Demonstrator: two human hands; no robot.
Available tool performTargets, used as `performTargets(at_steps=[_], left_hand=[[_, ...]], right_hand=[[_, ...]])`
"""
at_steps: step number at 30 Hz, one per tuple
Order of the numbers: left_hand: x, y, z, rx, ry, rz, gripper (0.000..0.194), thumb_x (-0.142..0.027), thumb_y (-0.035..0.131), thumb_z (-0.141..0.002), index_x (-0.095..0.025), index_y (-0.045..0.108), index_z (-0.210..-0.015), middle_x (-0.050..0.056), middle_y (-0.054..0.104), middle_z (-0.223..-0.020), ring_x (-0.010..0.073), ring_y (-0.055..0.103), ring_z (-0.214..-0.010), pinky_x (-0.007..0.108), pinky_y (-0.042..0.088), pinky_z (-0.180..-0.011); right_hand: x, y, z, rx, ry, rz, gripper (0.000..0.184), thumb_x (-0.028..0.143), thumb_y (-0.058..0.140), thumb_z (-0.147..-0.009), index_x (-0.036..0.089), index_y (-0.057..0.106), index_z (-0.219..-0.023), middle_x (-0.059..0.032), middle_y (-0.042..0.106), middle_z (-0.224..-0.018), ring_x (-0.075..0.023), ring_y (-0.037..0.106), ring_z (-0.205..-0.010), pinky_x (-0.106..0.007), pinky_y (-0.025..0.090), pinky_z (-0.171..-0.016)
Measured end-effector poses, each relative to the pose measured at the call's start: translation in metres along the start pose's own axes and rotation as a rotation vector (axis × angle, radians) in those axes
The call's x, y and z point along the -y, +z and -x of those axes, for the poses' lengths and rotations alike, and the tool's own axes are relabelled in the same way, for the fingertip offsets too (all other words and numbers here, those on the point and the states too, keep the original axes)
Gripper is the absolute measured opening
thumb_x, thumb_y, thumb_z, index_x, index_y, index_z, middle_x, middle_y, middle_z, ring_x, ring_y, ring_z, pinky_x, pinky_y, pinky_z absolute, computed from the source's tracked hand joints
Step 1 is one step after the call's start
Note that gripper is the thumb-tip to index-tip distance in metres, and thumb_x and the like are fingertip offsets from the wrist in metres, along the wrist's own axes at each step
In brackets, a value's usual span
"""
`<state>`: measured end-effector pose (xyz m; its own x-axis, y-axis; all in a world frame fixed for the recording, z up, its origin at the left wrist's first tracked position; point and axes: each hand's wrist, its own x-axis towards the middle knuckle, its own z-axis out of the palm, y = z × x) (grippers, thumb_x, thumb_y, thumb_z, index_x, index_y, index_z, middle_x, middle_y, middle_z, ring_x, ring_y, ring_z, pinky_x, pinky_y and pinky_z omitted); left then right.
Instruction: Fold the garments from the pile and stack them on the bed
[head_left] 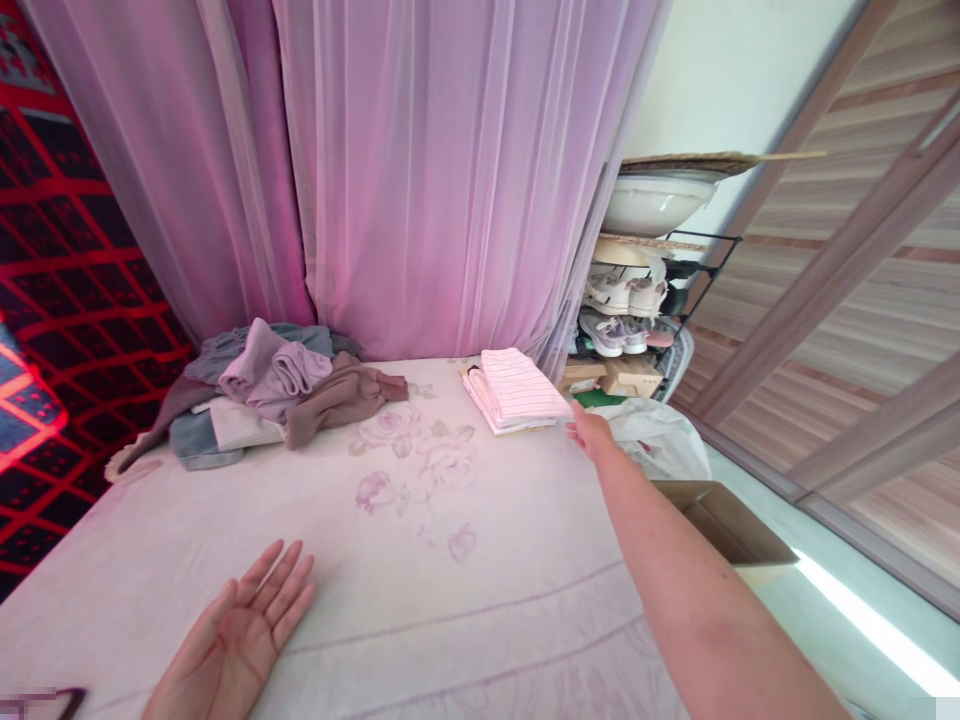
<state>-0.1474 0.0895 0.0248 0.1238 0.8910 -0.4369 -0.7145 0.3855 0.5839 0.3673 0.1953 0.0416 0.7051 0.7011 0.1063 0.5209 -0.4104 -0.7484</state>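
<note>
My right hand (pixel 591 432) reaches to the right side of a stack of folded clothes (pixel 521 388), with a pink striped piece on top. Its fingertips are at the stack's right corner; whether they grip the cloth is hard to see. Palm up and fingers stretched, my left hand (pixel 244 625) is above the near left part of the flowered bed sheet (pixel 405 580) and holds nothing. Beyond it lies a loose heap of clothes (pixel 274 370) in lilac, brown, white and blue-grey.
Pink-purple curtains (pixel 442 180) hang behind the bed. To the right stand a rack with shoes (pixel 615 330) and a white basin (pixel 656 203), a white plastic bag (pixel 664 435) and an open cardboard box (pixel 724 520). A wood-grain wardrobe (pixel 847 250) is at far right.
</note>
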Motion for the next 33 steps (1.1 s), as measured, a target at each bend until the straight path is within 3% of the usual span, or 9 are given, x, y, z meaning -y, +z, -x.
performTargets(at_steps=[3,7,11,16,21,25,29,33], left_hand=[[-0.001,0.005,0.003,-0.035,0.013,-0.033,0.058,-0.021,0.047,-0.084,-0.022,0.041,-0.141,0.012,0.056,-0.134,0.0297,0.049,-0.125,0.051,0.033,-0.107],[-0.001,0.007,0.004,-0.044,0.023,-0.047,0.058,-0.020,0.048,-0.082,-0.022,0.043,-0.140,0.013,0.057,-0.133,0.0303,0.050,-0.125,0.051,0.036,-0.105],[-0.001,0.006,0.003,-0.058,0.018,-0.031,0.059,-0.019,0.049,-0.081,-0.021,0.045,-0.139,0.013,0.057,-0.133,0.0317,0.049,-0.125,0.053,0.035,-0.105],[0.000,0.001,-0.001,-0.066,0.020,-0.053,0.057,-0.022,0.050,-0.081,-0.022,0.046,-0.138,0.013,0.056,-0.134,0.0319,0.050,-0.124,0.052,0.038,-0.103],[0.001,-0.009,-0.005,-0.013,0.012,-0.054,0.058,-0.023,0.053,-0.081,-0.024,0.046,-0.138,0.011,0.054,-0.136,0.0320,0.048,-0.125,0.052,0.040,-0.103],[0.001,-0.006,-0.004,-0.051,0.004,-0.041,0.059,-0.024,0.053,-0.080,-0.025,0.045,-0.139,0.009,0.055,-0.135,0.0318,0.047,-0.126,0.052,0.037,-0.106],[0.000,0.000,-0.001,-0.064,-0.005,-0.030,0.059,-0.024,0.053,-0.080,-0.024,0.045,-0.139,0.010,0.056,-0.135,0.0313,0.048,-0.126,0.052,0.036,-0.107],[0.000,0.001,0.001,-0.061,-0.003,-0.025,0.059,-0.024,0.052,-0.081,-0.024,0.044,-0.140,0.010,0.056,-0.134,0.0312,0.048,-0.126,0.051,0.036,-0.106]], right_hand=[[0.005,0.004,-0.001,0.027,0.205,-0.177,0.020,0.030,0.056,-0.086,0.010,0.059,-0.083,-0.0087,0.064,-0.063,-0.0156,0.062,-0.060,-0.020,0.041,-0.046],[0.021,0.009,-0.003,0.006,0.308,-0.389,0.010,0.018,0.064,-0.077,0.011,0.056,-0.079,-0.0035,0.061,-0.060,-0.0133,0.061,-0.056,-0.018,0.043,-0.044],[0.041,0.008,-0.013,-0.013,0.293,-0.545,0.012,0.011,0.065,-0.072,0.013,0.057,-0.081,-0.0008,0.061,-0.063,-0.0123,0.061,-0.056,-0.023,0.053,-0.051],[0.064,0.003,-0.033,-0.050,0.159,-0.688,0.024,0.012,0.064,-0.074,0.019,0.058,-0.096,0.0016,0.067,-0.080,-0.0098,0.063,-0.069,-0.022,0.057,-0.061],[0.041,0.015,-0.027,-0.085,0.260,-0.720,0.023,0.009,0.063,-0.073,0.017,0.059,-0.094,0.0010,0.064,-0.071,-0.0119,0.063,-0.065,-0.026,0.058,-0.059],[0.018,0.028,-0.013,-0.064,0.312,-0.722,0.020,0.013,0.058,-0.078,0.017,0.057,-0.098,0.0003,0.064,-0.070,-0.0112,0.063,-0.062,-0.025,0.058,-0.059],[0.020,0.032,-0.001,-0.056,0.281,-0.726,0.046,0.021,0.058,-0.079,0.021,0.047,-0.124,-0.0035,0.069,-0.091,-0.0114,0.066,-0.066,-0.023,0.056,-0.060],[0.024,0.038,0.015,-0.061,0.205,-0.646,0.088,0.024,0.061,-0.075,0.026,0.012,-0.148,-0.0068,0.067,-0.107,-0.0165,0.069,-0.072,-0.024,0.055,-0.056]])
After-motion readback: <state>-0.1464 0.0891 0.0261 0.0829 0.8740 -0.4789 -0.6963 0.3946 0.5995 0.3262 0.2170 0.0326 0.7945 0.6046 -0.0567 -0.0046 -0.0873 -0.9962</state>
